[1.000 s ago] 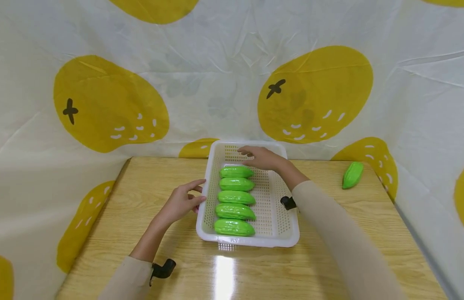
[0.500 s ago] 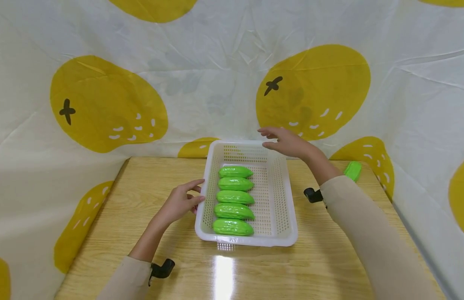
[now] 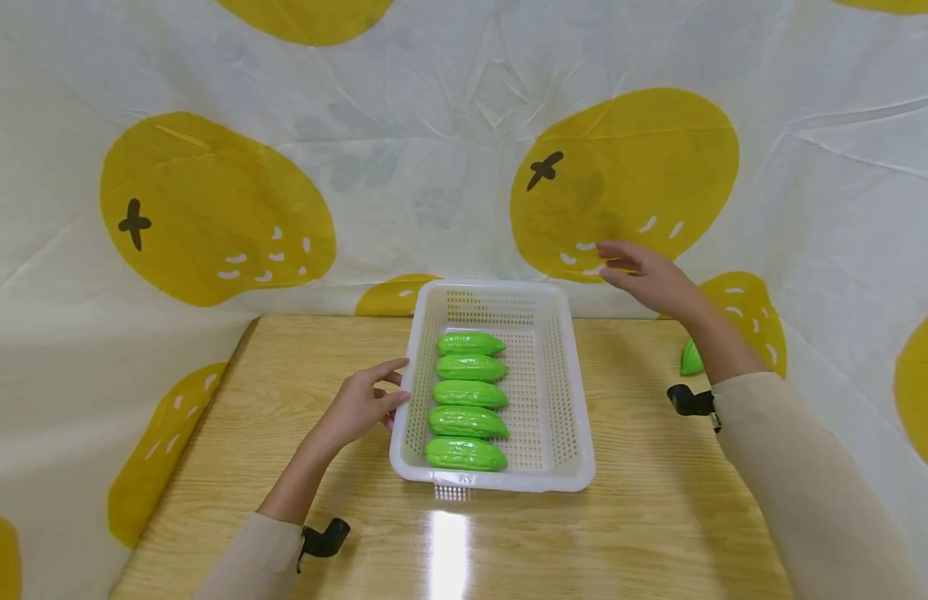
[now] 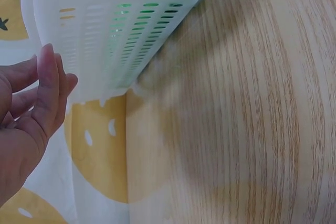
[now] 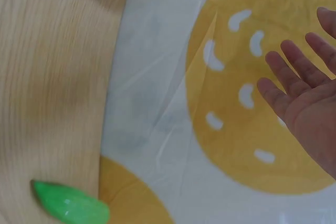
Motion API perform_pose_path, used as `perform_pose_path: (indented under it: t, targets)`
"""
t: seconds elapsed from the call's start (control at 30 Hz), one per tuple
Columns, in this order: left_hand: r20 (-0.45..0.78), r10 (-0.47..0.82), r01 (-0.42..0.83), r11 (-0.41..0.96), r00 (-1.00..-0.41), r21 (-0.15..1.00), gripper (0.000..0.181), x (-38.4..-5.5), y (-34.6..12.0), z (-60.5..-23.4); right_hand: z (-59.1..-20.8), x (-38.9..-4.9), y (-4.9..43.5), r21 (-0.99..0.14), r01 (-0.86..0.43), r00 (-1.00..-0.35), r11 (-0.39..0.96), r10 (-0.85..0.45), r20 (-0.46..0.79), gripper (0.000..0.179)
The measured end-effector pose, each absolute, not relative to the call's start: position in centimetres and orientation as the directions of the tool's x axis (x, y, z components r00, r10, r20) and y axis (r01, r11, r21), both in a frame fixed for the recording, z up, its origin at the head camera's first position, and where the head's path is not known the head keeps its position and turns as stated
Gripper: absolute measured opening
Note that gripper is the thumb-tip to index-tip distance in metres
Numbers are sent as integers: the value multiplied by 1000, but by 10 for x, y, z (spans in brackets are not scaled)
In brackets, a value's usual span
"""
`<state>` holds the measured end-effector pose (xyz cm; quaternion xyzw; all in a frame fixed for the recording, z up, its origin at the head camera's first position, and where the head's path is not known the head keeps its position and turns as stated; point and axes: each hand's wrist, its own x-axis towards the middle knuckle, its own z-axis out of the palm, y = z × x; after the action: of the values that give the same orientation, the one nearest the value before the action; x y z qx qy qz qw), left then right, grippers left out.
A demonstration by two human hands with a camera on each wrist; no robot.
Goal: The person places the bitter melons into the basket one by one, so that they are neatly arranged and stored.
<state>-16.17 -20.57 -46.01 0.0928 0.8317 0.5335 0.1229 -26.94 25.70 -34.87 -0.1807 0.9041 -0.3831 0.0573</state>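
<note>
Near the middle of the table, a white perforated plastic basket holds several glossy green, ridged, oblong fruit-like pieces in a column along its left side. The left hand touches the basket's left rim with loosely extended fingers; in the left wrist view its fingertips meet the outer wall. Raised above the table's back right part, the right hand holds nothing, its fingers extended and apart in the right wrist view. A lone green piece lies behind the right forearm, partly hidden; the right wrist view shows it at the table edge.
The wooden table meets a white curtain printed with large yellow fruit, which hangs behind and along both sides. Right of the green column, the basket's bare floor shows.
The right hand has moved from over the basket's back part to the right, past its rim, toward the lone green piece. The left hand has stayed at the basket.
</note>
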Motion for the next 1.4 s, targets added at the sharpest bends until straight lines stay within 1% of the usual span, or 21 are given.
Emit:
perform_pose_path:
  t: [0.17, 0.3, 0.53, 0.7, 0.87, 1.07, 1.17, 1.27, 1.4]
  targets:
    - [-103, 276, 23, 418, -956, 908, 58, -161, -207, -459, -356, -260, 286, -710, -248, -948, 659, -317, 37, 61]
    - [-106, 270, 16, 413, -957, 910, 59, -161, -207, -458, -367, -254, 310, -706, -191, -966, 682, -257, 13, 64]
    - [-104, 270, 17, 410, -957, 912, 58, -162, -205, -461, -396, -244, 354, -699, -106, -987, 707, -160, -12, 68]
    - [-113, 271, 7, 406, -956, 914, 59, -162, -204, -462, -422, -239, 376, -715, -54, -998, 697, -65, 12, 75]
    - [-107, 257, 5, 403, -961, 915, 58, -160, -204, -464, -448, -240, 389, -716, 4, -997, 698, 54, 47, 75]
    - [-87, 276, 23, 374, -957, 927, 58, -160, -206, -467, -472, -241, 402, -714, 123, -986, 689, 168, -8, 81]
    - [-84, 281, 30, 379, -956, 925, 58, -161, -204, -469, -482, -242, 407, -711, 162, -975, 684, 222, -9, 84]
    - [-83, 276, 33, 392, -958, 919, 58, -161, -204, -469, -492, -245, 407, -724, 195, -965, 662, 261, -22, 89]
    - [-85, 261, 29, 405, -962, 914, 58, -160, -206, -467, -501, -246, 400, -749, 228, -960, 622, 274, -65, 96]
